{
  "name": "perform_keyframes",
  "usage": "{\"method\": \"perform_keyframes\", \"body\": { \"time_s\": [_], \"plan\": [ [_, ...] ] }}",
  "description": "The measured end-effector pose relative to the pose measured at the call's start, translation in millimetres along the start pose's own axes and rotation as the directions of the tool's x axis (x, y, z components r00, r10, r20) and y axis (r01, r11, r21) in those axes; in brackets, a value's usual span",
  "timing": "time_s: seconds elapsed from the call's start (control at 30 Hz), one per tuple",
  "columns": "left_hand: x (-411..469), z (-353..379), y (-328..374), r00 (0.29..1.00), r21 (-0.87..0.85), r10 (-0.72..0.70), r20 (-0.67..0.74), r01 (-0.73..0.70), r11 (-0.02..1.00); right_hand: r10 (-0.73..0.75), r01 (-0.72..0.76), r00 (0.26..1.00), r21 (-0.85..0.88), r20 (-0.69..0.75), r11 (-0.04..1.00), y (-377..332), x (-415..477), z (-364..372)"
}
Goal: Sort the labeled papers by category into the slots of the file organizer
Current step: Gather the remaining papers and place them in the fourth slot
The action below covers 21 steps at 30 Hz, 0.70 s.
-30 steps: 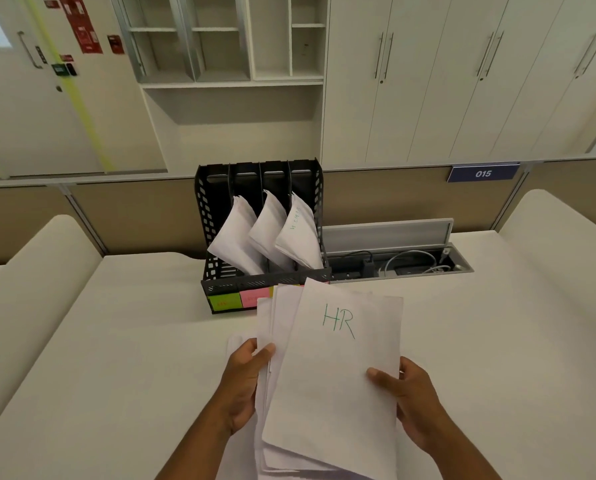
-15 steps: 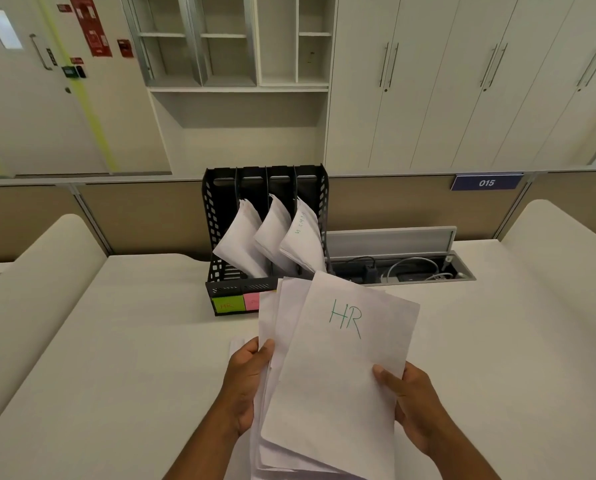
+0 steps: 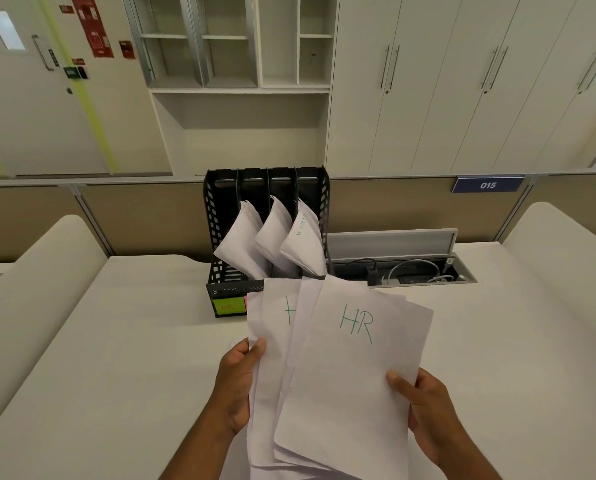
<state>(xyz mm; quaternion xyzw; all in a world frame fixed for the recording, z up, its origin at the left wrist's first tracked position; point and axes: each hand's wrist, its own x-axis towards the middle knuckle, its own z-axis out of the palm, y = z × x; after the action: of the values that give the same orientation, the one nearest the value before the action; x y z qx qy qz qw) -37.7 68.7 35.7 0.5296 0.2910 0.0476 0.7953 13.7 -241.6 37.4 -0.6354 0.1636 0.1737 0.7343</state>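
White paper sheets [image 3: 338, 403], thin and slightly creased, are held as a loose fan above the near edge of a pale, smooth desk [image 3: 116, 341]; their long axis runs away from the person toward the file organizer [image 3: 213, 216], with the far ends splayed apart and the near ends gathered; the top sheet [image 3: 355, 372] leans a little to the right and bears "HR" in green pen, upright to the viewer, and a sheet under it at the left shows part of a green letter; the left hand [image 3: 236, 386] pinches the left edge of the fan, thumb laid on the front and fingers hidden behind; the right hand [image 3: 431, 414] pinches the lower right edge of the top sheet the same way, thumb pressed on its face and fingers curled beneath; the organizer stands just beyond the fan, black and rigid, its side walls punched with holes, split by upright dividers into four narrow slots; three bundles of filed sheets [image 3: 241, 244] sit in the three right-hand slots, bowing forward and drooping toward the left; a green sticky note [image 3: 227, 307] marked "HR" is stuck on the organizer's front lip, a pink note [image 3: 245, 304] touching it; an open cable tray [image 3: 414, 271] with wires lies just right of the organizer.
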Motion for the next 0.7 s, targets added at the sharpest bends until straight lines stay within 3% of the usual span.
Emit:
{"method": "perform_keyframes", "body": {
  "time_s": [0.37,0.57,0.7],
  "plan": [
    [1.9,-0.6,-4.3,1.000,-0.026,-0.025,0.006,0.025,0.999,-0.011,-0.008,0.995,0.194,0.096,0.981,-1.1,-4.3,-4.5],
    [-6.5,12.3,-11.7,0.996,0.068,-0.022,0.086,0.016,0.998,0.012,-0.021,0.989,0.061,0.144,0.998,-1.9,-8.4,6.4],
    [-10.5,19.2,-13.0,0.998,0.085,-0.002,0.065,-0.003,0.996,0.012,-0.010,0.994,-0.024,0.113,1.000,2.4,-5.9,8.5]
  ]
}}
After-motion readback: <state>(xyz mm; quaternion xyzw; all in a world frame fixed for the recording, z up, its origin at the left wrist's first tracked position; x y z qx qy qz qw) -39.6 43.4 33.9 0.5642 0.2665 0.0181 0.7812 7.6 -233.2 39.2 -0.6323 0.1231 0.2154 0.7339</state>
